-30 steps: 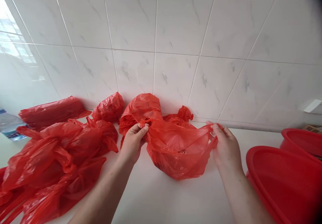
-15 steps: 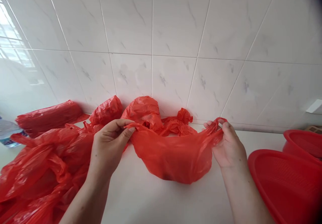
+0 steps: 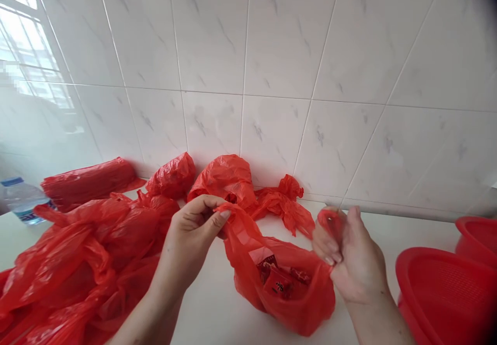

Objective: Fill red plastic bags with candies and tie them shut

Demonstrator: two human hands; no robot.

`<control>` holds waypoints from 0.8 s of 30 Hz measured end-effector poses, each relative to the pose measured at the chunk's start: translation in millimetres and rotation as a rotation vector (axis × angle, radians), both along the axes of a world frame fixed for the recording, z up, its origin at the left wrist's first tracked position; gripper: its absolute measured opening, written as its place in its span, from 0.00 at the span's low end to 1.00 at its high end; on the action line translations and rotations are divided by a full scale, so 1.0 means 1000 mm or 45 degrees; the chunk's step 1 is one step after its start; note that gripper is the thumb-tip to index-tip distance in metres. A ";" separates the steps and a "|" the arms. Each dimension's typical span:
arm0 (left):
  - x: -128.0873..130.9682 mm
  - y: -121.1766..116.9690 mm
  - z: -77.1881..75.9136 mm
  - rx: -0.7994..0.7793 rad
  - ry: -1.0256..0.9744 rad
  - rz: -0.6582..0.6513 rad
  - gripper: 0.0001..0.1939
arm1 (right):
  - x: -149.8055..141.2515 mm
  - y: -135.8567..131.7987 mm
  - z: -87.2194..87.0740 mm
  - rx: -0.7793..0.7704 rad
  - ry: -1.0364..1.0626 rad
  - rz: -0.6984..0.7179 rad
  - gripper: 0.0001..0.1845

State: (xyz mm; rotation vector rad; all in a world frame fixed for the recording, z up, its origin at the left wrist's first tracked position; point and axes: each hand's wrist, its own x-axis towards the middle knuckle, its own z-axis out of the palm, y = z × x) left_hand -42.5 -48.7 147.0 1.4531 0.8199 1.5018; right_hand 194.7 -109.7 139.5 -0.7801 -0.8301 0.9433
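A thin red plastic bag (image 3: 287,309) hangs between my two hands just above the white table. Its mouth gapes toward me, and small red packets (image 3: 277,282) with printed characters lie inside. My left hand (image 3: 198,234) pinches one handle of the bag between thumb and fingertips. On the other side, my right hand (image 3: 347,249) has its fingers curled around the second handle, with the thumb pointing up; that hand is a little blurred.
Left of my hands lies a heap of red plastic bags (image 3: 81,257). Behind it are a plastic bottle (image 3: 24,200) and a red bag roll (image 3: 89,182). Crumpled red bags (image 3: 223,177) line the tiled wall (image 3: 279,143). Red plastic baskets (image 3: 438,278) stand at the right on the white table (image 3: 209,309).
The bag's mouth has opened toward me, so the packets inside now show. My right hand has lowered slightly and turned, its fingers curling through the handle. The view has shifted slightly left.
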 end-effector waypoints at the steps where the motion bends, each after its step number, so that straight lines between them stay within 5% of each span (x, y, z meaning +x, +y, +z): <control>1: 0.002 -0.002 0.000 -0.021 -0.004 -0.045 0.07 | -0.005 0.000 -0.002 -0.017 0.004 0.045 0.23; 6: 0.018 -0.011 0.004 -0.078 -0.102 -0.183 0.08 | -0.027 -0.012 -0.003 -0.193 -0.349 0.116 0.25; 10: 0.036 -0.019 0.010 -0.063 -0.107 -0.263 0.07 | -0.040 -0.019 -0.001 -0.282 -0.606 0.535 0.43; 12: 0.045 -0.022 0.012 -0.055 -0.073 -0.391 0.07 | -0.045 -0.017 -0.003 -0.300 -0.681 0.629 0.31; 14: 0.051 -0.026 0.011 -0.024 -0.037 -0.505 0.07 | -0.047 -0.011 -0.005 -0.318 -0.740 0.570 0.16; 20: 0.051 -0.027 -0.015 0.553 0.354 0.008 0.10 | -0.038 0.008 -0.017 -0.319 -0.695 0.355 0.25; 24: 0.051 -0.021 -0.033 0.851 0.831 -0.049 0.10 | -0.033 0.012 -0.023 -0.401 -0.513 0.160 0.21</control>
